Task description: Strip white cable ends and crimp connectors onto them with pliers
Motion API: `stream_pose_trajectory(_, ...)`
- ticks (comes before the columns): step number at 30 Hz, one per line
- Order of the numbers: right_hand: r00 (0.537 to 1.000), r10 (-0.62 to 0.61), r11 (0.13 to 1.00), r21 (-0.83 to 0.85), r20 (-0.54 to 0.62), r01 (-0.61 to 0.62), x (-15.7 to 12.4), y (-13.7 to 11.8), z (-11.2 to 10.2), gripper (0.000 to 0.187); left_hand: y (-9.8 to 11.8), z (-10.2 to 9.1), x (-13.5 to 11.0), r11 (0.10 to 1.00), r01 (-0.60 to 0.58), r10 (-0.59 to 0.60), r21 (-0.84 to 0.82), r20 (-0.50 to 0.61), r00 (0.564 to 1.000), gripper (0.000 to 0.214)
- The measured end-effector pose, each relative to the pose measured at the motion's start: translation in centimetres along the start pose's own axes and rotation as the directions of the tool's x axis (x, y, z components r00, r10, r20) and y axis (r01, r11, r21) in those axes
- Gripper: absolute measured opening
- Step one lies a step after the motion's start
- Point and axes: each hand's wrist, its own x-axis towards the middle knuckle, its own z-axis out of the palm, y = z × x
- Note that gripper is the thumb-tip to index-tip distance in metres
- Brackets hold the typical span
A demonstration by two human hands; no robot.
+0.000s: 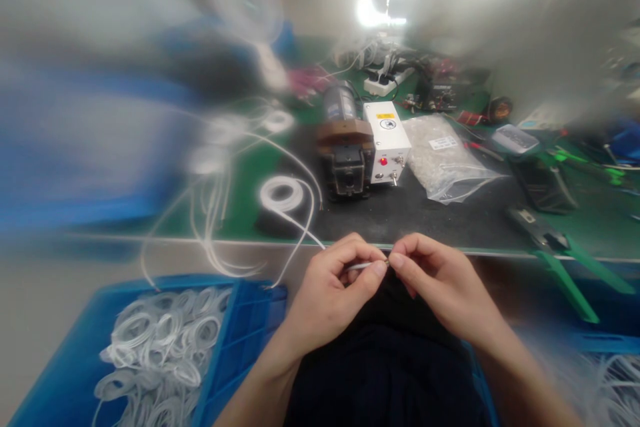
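My left hand (337,283) is closed, pinching a white cable (314,237) close to its end. The cable runs back from my fingers to a coil (281,195) lying on the black mat. Thumb and forefinger of my right hand (440,273) are pressed together at the cable's tip, right against the left fingertips. The tip itself is mostly hidden between the fingers. Just beyond my hands stands a small machine (347,153) with a motor and a white control box (387,140), whose red light glows.
A blue crate (240,347) full of coiled white cables stands at lower left. More cables (215,193) hang over the table edge. A clear bag (443,153) of small parts lies right of the machine. Green-handled pliers (565,267) overhang the edge at right.
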Motion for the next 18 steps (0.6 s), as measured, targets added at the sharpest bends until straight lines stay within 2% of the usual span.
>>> stream_pose_trajectory(6, 0.999, 0.017, 1.000, -0.010, 0.032, -0.016, 0.0, 0.3, 0.2, 0.026, 0.0, 0.4, -0.1, 0.998, -0.018, 0.022, 0.053, -0.066, 0.998, 0.017)
stream_pose_trajectory(11, 0.990, -0.143, 0.944, -0.299, 0.011, 0.140, -0.1, 0.0, -0.3, 0.018, 0.5, 0.5, 0.1, 0.987, -0.063, 0.072, 0.146, -0.060, 0.996, 0.015)
stream_pose_trajectory(13, 0.986, -0.167, 0.921, -0.354, 0.027, 0.166, -0.2, -0.3, -0.5, 0.017, 0.8, 0.5, 0.2, 0.978, -0.093, 0.102, 0.188, -0.036, 0.994, 0.014)
stream_pose_trajectory(18, 0.990, -0.112, 0.952, -0.277, 0.086, 0.132, -0.6, -0.6, -1.2, 0.023, 1.2, 0.5, 0.1, 0.966, -0.120, 0.126, 0.228, -0.013, 0.992, 0.014)
